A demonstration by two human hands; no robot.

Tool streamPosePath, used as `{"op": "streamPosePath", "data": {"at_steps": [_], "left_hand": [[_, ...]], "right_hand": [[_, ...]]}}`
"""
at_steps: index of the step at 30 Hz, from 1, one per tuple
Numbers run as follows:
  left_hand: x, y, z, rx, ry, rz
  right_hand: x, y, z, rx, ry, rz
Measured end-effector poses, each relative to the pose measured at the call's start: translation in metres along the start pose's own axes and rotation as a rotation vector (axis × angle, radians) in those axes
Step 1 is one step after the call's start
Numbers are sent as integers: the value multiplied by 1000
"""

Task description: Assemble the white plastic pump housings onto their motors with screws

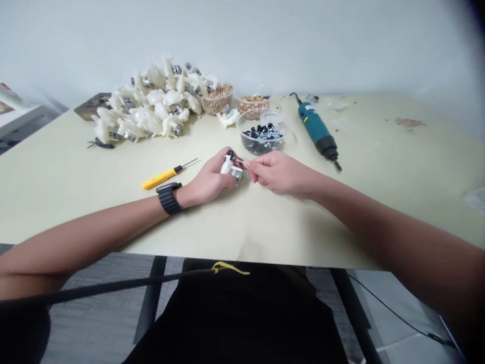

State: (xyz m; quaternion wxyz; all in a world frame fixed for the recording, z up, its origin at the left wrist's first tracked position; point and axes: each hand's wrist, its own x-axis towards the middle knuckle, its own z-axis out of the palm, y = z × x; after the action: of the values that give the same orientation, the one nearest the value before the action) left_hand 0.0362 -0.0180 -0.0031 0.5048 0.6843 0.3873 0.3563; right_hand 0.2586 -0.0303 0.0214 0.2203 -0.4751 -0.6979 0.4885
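My left hand [207, 181] is closed around a small white plastic part [226, 166] with a grey metal piece at its lower end. A small black piece [229, 153] sits at the part's upper end. From the right, my right hand [278, 174] pinches a thin, light-coloured pin-like piece [238, 160] whose far end reaches the black piece; its exact kind is too small to tell. Just beyond my hands stands a clear round tub [259, 146] of black and silver small parts. Left of my left wrist lies a yellow-handled screwdriver [161, 178].
A heap of similar white plastic parts [151, 108] covers the back left, with black-handled pliers [101, 144] before it. Two tubs of small brown pieces [215, 101] and a loose white part [228, 118] stand behind. A green electric screwdriver [317, 129] lies right. A dark cord [113, 287] crosses below the table edge.
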Motion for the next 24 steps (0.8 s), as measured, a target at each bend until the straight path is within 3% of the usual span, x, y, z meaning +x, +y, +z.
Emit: {"op": "streamPosePath", "data": {"at_steps": [4, 11, 16, 24], "left_hand": [[2, 2, -1, -66, -48, 45], [3, -3, -2, -269, 26, -2], [5, -6, -3, -383, 24, -38], [5, 2, -3, -481, 16, -115]], "right_hand": [[-7, -1, -8, 13, 3, 43], [-7, 11, -14, -395, 268, -280], [-6, 19, -11, -623, 309, -419], [-6, 23, -7, -903, 373, -491]]}}
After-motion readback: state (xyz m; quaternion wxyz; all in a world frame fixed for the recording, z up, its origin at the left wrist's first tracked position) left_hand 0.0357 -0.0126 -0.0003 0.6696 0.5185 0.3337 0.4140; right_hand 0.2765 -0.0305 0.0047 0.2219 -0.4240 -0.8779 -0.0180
